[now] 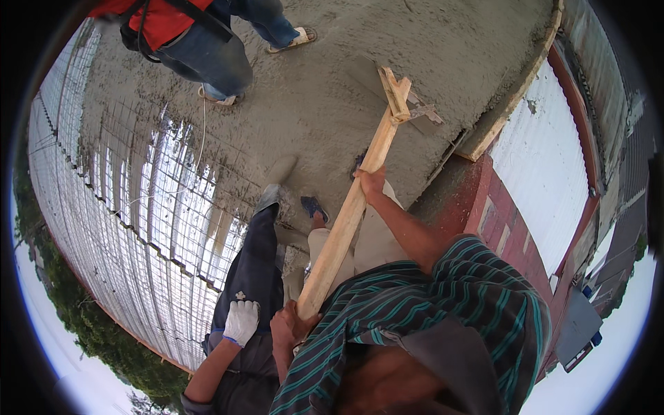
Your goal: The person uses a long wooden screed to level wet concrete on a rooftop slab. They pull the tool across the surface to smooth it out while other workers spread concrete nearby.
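Observation:
Both my hands grip a long squared timber (pixel 346 228) that slants from near my body to the wet concrete ahead. My left hand (pixel 294 326) wraps round its near end. Farther up, my right hand (pixel 372 185) is closed about its middle. A short wooden crosspiece (pixel 395 95) sits at the timber's far end. Beneath it lies a concrete-smeared board (pixel 423 111), and whether it is fixed to the timber I cannot tell. Wet grey concrete (pixel 325 90) spreads around that end. My striped sleeve covers the upper right arm.
Close on my left, a co-worker in dark trousers (pixel 252 266) rests a white-gloved hand (pixel 242 321) by the thigh. Another person in jeans (pixel 214 59) stands in the concrete ahead. Steel mesh (pixel 166 200) covers the left side. Wooden edging (pixel 512 104) bounds the slab right, beside pale roofing (pixel 543 166).

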`<state>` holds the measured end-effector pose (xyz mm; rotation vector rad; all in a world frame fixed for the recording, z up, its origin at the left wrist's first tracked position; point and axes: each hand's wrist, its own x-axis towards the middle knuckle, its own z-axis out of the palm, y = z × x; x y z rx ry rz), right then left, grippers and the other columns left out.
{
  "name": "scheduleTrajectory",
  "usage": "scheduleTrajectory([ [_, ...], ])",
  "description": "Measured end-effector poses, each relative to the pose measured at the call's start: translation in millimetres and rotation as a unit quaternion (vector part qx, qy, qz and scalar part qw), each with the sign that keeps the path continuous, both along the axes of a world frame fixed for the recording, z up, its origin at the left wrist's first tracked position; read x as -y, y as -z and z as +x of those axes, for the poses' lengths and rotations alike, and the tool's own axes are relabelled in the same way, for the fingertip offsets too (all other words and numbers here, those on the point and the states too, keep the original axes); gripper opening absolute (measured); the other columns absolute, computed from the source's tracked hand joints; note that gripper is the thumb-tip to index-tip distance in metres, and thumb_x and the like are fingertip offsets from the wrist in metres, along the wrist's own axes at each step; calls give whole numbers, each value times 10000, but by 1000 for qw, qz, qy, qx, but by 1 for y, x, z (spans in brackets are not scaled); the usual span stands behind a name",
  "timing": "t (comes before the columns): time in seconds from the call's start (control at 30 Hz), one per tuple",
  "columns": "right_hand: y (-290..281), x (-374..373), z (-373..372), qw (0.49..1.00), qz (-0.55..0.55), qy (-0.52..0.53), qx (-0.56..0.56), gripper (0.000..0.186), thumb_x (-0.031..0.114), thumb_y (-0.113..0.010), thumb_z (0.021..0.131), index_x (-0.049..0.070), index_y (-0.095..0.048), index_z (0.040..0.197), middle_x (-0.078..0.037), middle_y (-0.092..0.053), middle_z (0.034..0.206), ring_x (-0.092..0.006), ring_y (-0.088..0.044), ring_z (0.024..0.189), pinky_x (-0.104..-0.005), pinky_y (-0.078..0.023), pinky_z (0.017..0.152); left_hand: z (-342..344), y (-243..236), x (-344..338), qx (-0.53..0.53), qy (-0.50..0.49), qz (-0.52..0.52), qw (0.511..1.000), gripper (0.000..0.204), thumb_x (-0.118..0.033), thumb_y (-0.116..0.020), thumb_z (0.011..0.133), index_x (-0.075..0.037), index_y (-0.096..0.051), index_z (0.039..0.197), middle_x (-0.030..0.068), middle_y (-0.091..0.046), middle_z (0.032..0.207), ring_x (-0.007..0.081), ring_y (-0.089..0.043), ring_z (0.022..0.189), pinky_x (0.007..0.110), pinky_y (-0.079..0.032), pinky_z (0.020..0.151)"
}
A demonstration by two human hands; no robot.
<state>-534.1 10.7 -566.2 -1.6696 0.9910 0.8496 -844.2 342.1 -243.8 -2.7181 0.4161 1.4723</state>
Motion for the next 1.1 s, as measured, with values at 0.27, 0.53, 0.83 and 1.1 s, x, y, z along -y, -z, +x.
scheduleTrajectory([
  [0.27,-39,29,86,991,-37,121,43,736,175,-763,728,-87,-345,1276,-241,-593,1041,-341,-668,850,-484,-562,745,164,-56,126,51,-526,-102,843,448,-233,-759,824,-17,-596,1182,194,-682,1082,372,-667,1012,442,-523,823],
  [0.53,-17,41,36,969,73,233,47,684,228,-738,778,-100,-479,1318,-250,-615,1138,-378,-673,938,-518,-549,777,228,-136,136,351,-305,-318,826,633,-203,-785,828,22,-496,1344,231,-649,1196,374,-644,1091,444,-528,878],
  [0.83,-58,28,-50,958,79,264,73,629,284,-721,749,-63,-549,1245,-234,-649,1106,-361,-684,915,-518,-546,768,167,-152,146,256,-80,-443,855,570,-255,-742,869,-34,-520,1345,214,-659,1183,390,-649,1076,457,-523,876],
  [1.1,-71,9,-80,960,107,249,70,690,223,-761,770,-111,-466,1297,-241,-641,1134,-353,-696,940,-540,-575,781,138,-152,147,233,-31,-398,887,519,-270,-732,874,-53,-555,1311,203,-689,1088,383,-676,1008,452,-537,827],
])
